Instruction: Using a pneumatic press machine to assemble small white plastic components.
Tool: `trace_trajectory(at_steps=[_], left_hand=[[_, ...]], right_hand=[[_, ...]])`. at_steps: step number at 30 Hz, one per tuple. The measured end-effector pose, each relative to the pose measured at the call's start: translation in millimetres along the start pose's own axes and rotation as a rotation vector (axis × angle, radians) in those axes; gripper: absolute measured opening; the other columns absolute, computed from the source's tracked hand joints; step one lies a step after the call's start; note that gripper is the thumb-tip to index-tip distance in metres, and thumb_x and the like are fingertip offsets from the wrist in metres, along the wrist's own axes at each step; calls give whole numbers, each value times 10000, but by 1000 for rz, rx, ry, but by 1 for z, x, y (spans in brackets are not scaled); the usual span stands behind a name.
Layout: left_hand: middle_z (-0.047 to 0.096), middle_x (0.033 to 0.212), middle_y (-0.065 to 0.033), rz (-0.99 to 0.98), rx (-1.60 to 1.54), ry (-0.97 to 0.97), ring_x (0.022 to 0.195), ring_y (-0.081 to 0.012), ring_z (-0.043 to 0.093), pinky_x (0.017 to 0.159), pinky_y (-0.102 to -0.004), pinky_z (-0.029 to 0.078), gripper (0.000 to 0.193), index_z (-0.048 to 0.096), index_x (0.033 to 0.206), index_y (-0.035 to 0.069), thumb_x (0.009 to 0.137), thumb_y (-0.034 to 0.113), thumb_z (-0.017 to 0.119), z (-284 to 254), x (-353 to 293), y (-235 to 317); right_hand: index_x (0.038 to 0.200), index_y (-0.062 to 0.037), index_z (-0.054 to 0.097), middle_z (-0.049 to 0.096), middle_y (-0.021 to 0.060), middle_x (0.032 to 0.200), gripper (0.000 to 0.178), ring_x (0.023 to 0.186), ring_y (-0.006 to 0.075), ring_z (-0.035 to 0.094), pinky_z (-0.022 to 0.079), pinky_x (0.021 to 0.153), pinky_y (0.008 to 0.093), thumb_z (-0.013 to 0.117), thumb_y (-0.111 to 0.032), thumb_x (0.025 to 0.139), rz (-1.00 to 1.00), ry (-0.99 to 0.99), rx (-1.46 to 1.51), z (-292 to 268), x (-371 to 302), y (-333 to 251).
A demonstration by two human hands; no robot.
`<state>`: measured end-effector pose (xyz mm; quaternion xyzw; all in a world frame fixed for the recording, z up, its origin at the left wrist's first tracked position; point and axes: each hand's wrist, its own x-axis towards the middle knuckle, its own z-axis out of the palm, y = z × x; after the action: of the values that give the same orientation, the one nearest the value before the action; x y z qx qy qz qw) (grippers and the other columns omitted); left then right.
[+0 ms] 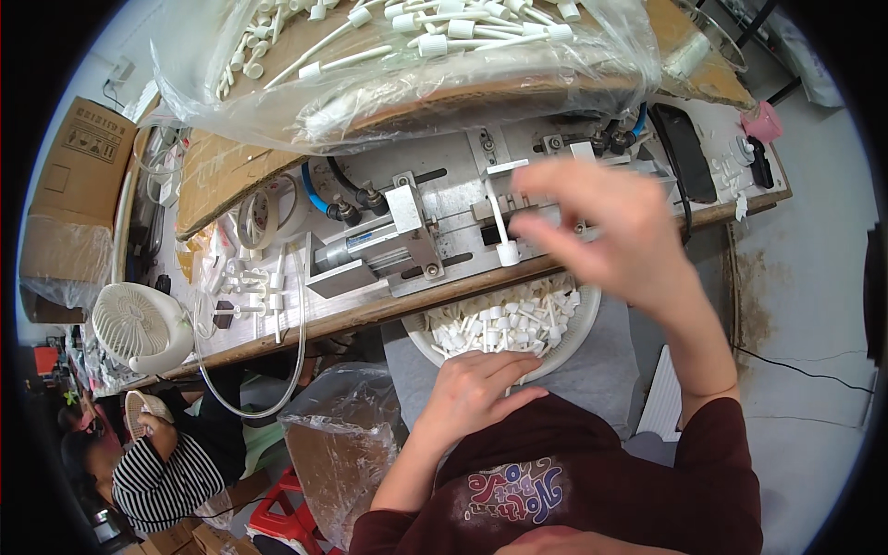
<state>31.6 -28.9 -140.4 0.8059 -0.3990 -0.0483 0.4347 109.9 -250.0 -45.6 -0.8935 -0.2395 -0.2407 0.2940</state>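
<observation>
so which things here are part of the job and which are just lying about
Part of the job, it seems:
metal fixture, near the right hand
white capped stick at the fixture
basin of white pieces, near the left hand
plastic bag with similar pieces

Seemingly lying about:
white fan
pink object
cardboard box
black flat object
</observation>
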Motion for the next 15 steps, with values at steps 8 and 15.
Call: trace_trajectory(at_steps=[8, 15], left_hand=[[756, 903, -42, 14, 0, 27, 742, -214, 729, 633, -305, 563, 263, 762, 963, 90, 773, 252, 841, 6, -7, 2], [757, 899, -40, 26, -6, 28, 755, -209, 732, 636, -302, 562, 260, 761, 962, 92, 771, 249, 842, 9, -12, 1]], right_hand=[[1017, 43, 685, 705, 220, 894, 313, 869, 390, 688, 551, 773, 440, 718, -144, 768, -123, 11, -366, -31, 138, 66], [1110, 46, 657, 691, 278, 1054, 507, 1026, 380, 672, 541, 868, 445, 756, -233, 699, 274, -609, -603, -13, 197, 73]])
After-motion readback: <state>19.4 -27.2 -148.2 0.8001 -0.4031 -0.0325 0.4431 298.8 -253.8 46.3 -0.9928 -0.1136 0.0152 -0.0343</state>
